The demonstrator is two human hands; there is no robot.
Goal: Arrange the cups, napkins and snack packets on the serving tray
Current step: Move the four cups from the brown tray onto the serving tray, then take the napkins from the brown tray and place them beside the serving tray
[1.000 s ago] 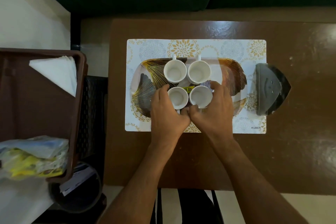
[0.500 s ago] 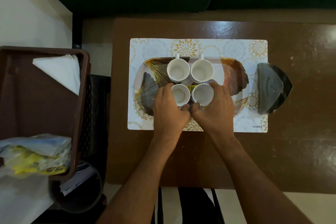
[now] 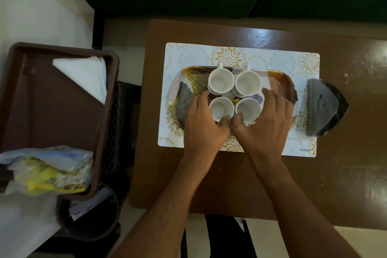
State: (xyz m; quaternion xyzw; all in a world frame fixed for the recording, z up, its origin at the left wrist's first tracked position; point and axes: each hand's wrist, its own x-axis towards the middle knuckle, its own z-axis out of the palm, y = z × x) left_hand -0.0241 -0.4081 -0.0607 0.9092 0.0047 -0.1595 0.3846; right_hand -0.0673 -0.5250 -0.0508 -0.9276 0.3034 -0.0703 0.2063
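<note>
On the brown desk (image 3: 345, 174), in the only view, the head camera, a patterned placemat (image 3: 282, 63) carries the serving tray (image 3: 180, 90), printed with gold fan leaves. Four white cups stand on it in a tight two-by-two block: the far left cup (image 3: 221, 81) and far right cup (image 3: 248, 84) with handles pointing away, the near left cup (image 3: 221, 109) and near right cup (image 3: 249, 110) just in front of them.

The left hand (image 3: 204, 125) curls round the near left cup, fingers on its outer side and thumb at its near edge. The right hand (image 3: 265, 125) wraps the near right cup the same way. Each grip is narrow, closed on its own cup, and the two thumbs touch between them.

Off to the left, a brown bin (image 3: 104, 132) holds the folded white napkins (image 3: 88, 77) and the snack packets (image 3: 48, 172); neither has reached the tray. A dark holder (image 3: 322, 109) sits just beside the tray's right end.

The risk I see: the cups are packed so close that a nudge to either near cup could knock its far neighbour, chip a rim or tip one over. Centred as they are, they may also leave cramped room for napkins and packets.
</note>
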